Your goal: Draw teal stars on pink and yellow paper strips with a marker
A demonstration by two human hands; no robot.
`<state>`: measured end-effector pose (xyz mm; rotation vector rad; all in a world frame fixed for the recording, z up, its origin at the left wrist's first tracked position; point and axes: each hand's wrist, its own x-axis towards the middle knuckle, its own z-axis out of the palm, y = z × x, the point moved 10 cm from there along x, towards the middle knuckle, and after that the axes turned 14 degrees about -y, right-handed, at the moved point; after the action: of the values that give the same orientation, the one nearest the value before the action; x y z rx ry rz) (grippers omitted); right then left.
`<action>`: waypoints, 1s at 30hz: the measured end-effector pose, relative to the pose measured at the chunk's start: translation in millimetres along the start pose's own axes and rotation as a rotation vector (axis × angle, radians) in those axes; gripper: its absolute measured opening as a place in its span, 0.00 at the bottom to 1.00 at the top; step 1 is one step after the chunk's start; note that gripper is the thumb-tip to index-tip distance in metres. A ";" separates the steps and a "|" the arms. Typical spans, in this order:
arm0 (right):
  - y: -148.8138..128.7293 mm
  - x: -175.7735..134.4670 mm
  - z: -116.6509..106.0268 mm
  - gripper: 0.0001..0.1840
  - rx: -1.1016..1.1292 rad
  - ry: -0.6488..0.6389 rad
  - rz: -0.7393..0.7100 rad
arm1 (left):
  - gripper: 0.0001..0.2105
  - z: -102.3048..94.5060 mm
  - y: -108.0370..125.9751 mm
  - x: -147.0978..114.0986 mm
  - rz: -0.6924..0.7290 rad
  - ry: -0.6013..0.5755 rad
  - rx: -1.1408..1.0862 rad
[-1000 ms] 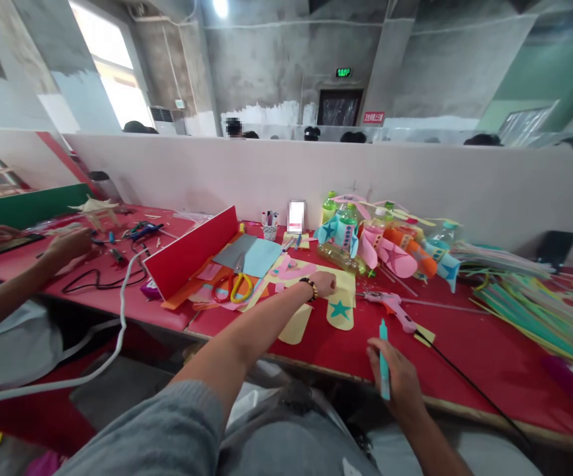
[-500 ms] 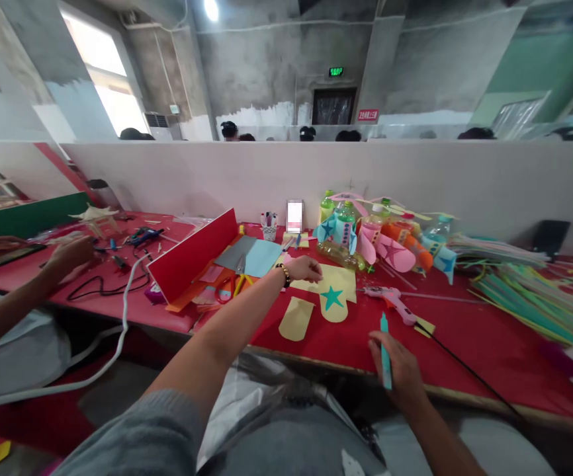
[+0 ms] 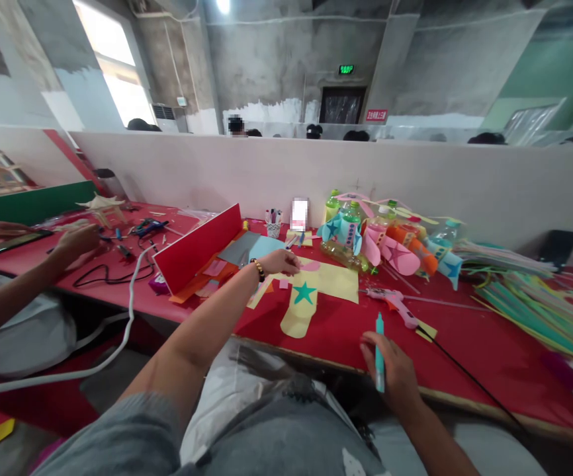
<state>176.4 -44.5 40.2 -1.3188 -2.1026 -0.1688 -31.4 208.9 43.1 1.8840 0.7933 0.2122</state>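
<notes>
My left hand (image 3: 282, 262) reaches out over the red table, fingers closed on the upper edge of a pale yellow paper piece bearing a teal star (image 3: 304, 293). That piece overlaps a second yellow paper cutout with a rounded end (image 3: 294, 325). Behind it lies a larger yellow sheet (image 3: 339, 283) with a pink paper shape by the fingertips. Near the table's front edge, my right hand (image 3: 396, 370) grips a teal marker (image 3: 380, 354), held upright. A pink glue gun (image 3: 390, 299) rests just beyond the right hand.
Decorated plastic bottles (image 3: 390, 238) stand at the back, right of a phone (image 3: 299, 215) and a pen cup (image 3: 273, 228). Coloured strips (image 3: 529, 304) are heaped on the right. A red board (image 3: 200, 248) stands left, with a co-worker's hands (image 3: 75, 241) beyond it.
My left hand has moved left, bringing the starred yellow piece from the larger sheet onto the rounded cutout. My right hand still holds the marker, almost unmoved.
</notes>
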 end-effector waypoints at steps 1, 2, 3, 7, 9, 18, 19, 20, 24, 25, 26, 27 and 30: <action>-12.2 5.7 4.7 0.12 0.009 -0.031 -0.037 | 0.06 -8.7 -4.8 -11.9 -0.012 0.027 -0.008; -27.0 12.5 11.8 0.13 0.021 -0.075 -0.089 | 0.06 -16.3 -9.2 -23.4 -0.022 0.054 -0.015; -43.0 19.5 19.5 0.14 0.035 -0.114 -0.145 | 0.06 -22.5 -13.1 -34.1 -0.030 0.079 -0.022; -98.3 44.3 56.7 0.19 0.062 -0.236 -0.326 | 0.07 -34.4 -24.8 -64.4 -0.059 0.150 -0.040; -112.0 50.7 74.9 0.18 0.049 -0.266 -0.362 | 0.08 -35.9 -29.3 -72.1 -0.070 0.169 -0.042; -98.1 20.8 87.0 0.18 -0.031 -0.230 -0.336 | 0.09 -27.9 -41.9 -73.7 -0.066 0.182 -0.092; -94.2 15.1 81.8 0.19 -0.034 -0.216 -0.337 | 0.08 -25.6 -40.8 -72.7 -0.058 0.181 -0.100; -89.6 9.7 76.2 0.21 -0.036 -0.202 -0.333 | 0.08 -23.2 -39.0 -71.6 -0.048 0.182 -0.106; -63.7 -9.0 54.5 0.22 -0.051 -0.150 -0.273 | 0.08 -9.7 -26.5 -61.3 -0.004 0.168 -0.111; -56.4 -12.8 49.6 0.21 -0.053 -0.137 -0.252 | 0.08 -5.0 -22.7 -56.3 0.006 0.159 -0.105; -49.2 -16.3 45.0 0.20 -0.055 -0.123 -0.229 | 0.08 0.4 -19.2 -50.2 0.015 0.147 -0.095; -42.5 -19.4 41.1 0.20 -0.055 -0.114 -0.207 | 0.08 6.1 -16.2 -43.2 0.020 0.135 -0.080; -28.0 -26.0 33.4 0.19 -0.047 -0.098 -0.156 | 0.09 22.7 -11.4 -20.9 0.011 0.116 -0.015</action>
<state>145.3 -63.8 5.1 -1.2111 -2.2985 -0.2254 -41.4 181.9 27.2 1.8752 0.8572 0.3361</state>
